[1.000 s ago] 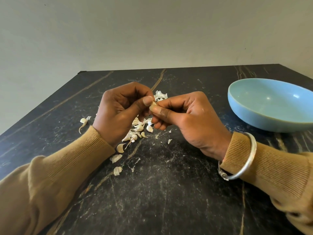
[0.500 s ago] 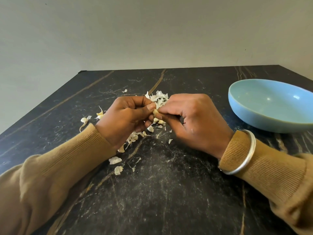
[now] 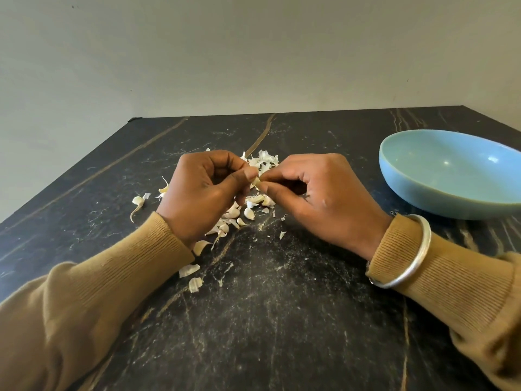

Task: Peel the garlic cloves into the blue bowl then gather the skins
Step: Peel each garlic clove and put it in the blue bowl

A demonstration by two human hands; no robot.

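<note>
Resting on the near part of the dark veined table [image 3: 282, 334] are both forearms in tan ribbed sleeves [image 3: 84, 300]. A silver bangle [image 3: 417, 249] sits over the right cuff. Two loose garlic skins [image 3: 189, 270] lie just beside the left cuff.

Further in, the left hand [image 3: 203, 198] and right hand [image 3: 324, 201] meet at the table's centre, raised slightly above the surface. Each pinches the same small garlic clove [image 3: 256, 181] between thumb and forefinger, with thumb tips nearly touching. The remaining fingers of both hands are curled inward. Whether this clove is partly stripped cannot be told, as the fingertips cover most of it.

Directly under and between the hands lies a scatter of unpeeled cloves [image 3: 249, 213] mixed with flakes. A single tailed clove [image 3: 138, 201] lies apart, left of the left wrist.

Beyond the knuckles, a heap of white papery skins [image 3: 265, 159] sits on the table.

To the far right, well apart from the hands, stands the blue bowl [image 3: 423, 190], upright and partly cut by the frame edge. A plain pale wall [image 3: 253, 52] rises behind the table.
</note>
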